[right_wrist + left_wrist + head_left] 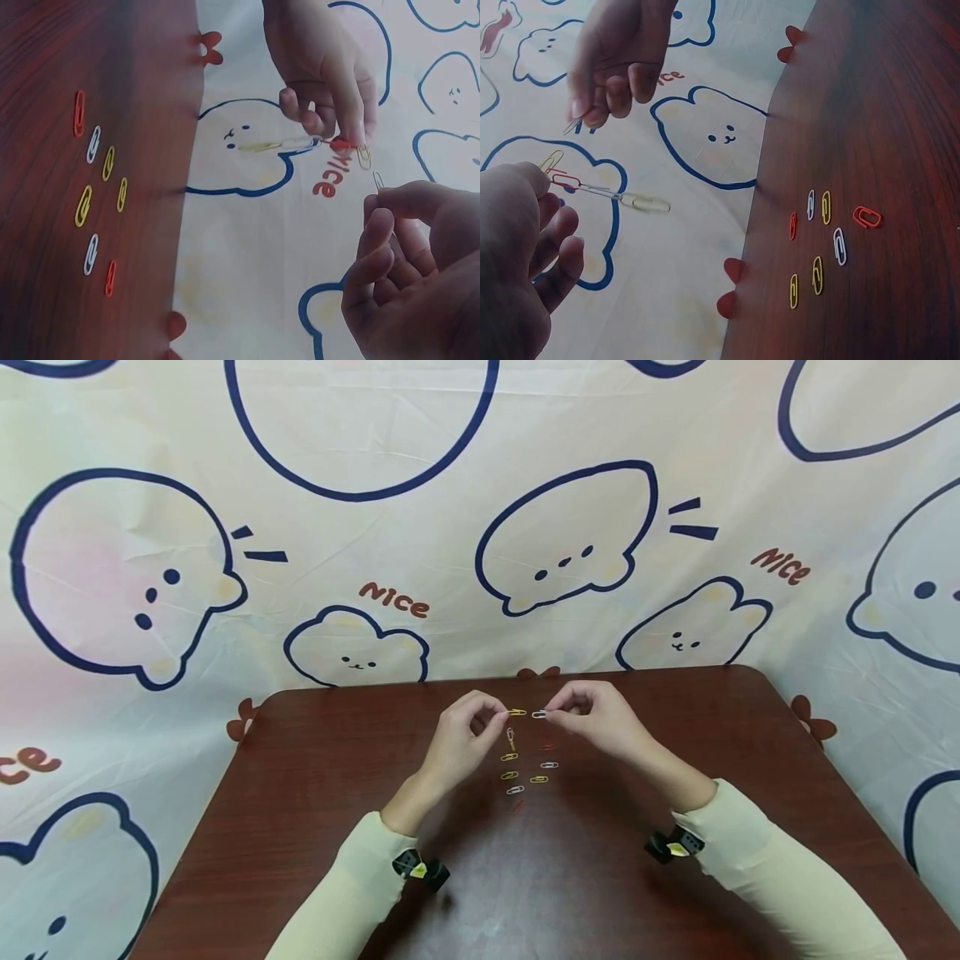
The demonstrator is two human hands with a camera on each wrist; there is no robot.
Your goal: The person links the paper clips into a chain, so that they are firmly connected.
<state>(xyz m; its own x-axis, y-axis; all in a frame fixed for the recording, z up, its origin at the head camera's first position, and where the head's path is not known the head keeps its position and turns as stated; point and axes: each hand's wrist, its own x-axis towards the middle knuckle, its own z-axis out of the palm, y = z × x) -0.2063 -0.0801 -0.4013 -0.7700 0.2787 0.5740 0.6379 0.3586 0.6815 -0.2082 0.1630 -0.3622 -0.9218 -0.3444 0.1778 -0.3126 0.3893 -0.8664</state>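
Observation:
Above the far part of the table, my left hand (467,737) pinches a short chain of linked paper clips between thumb and forefinger. A yellow clip (553,160) sticks out beyond the fingertips. From the pinch hang a red clip (566,183), a white clip (598,190) and another yellow clip (646,202). Facing it, my right hand (598,717) pinches a single white paper clip (378,181) by one end. The white clip's free end points toward the chain's upper yellow clip, with a small gap between them in the right wrist view.
Several loose paper clips in red, white and yellow lie on the brown table (315,827) beneath and nearer than the hands, among them a white clip (840,247) and a yellow clip (83,206). A patterned cloth (450,543) hangs behind the table's far edge.

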